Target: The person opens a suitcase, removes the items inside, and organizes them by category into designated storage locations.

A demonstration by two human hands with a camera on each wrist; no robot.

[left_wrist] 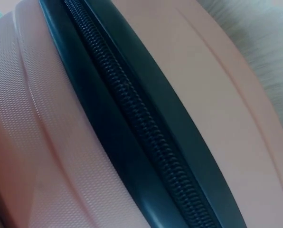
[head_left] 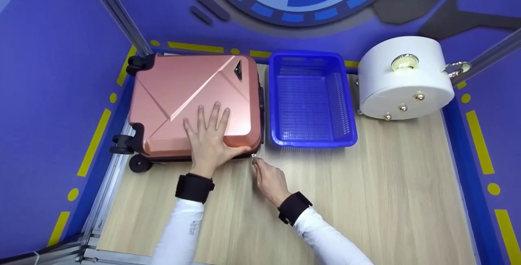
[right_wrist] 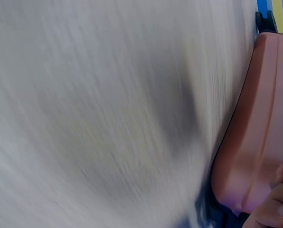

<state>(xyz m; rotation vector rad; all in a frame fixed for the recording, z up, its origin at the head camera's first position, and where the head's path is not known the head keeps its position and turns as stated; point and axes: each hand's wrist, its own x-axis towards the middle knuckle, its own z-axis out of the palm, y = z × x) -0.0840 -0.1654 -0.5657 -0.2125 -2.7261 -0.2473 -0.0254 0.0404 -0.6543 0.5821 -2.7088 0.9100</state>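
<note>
A pink hard-shell suitcase [head_left: 191, 82] lies on its side on the wooden surface, wheels to the left. My left hand [head_left: 209, 143] rests on its lid with fingers spread and thumb along the front edge. At the near right corner, my right hand [head_left: 270, 179] pinches a small silvery zipper pull [head_left: 253, 156]. In the left wrist view the closed teeth of the black zipper [left_wrist: 132, 104] run between the two shell halves. Curled fingers of the right hand [right_wrist: 274, 209] show beside the suitcase shell [right_wrist: 255, 142] in the right wrist view.
Right of the suitcase stands a blue plastic basket [head_left: 353, 139]. Farther right is a white round case [head_left: 401, 73] with gold studs and a metal handle. Blue panels with yellow marks [head_left: 195, 47] enclose the back and sides, and a metal rail [head_left: 101, 191] runs along the left edge.
</note>
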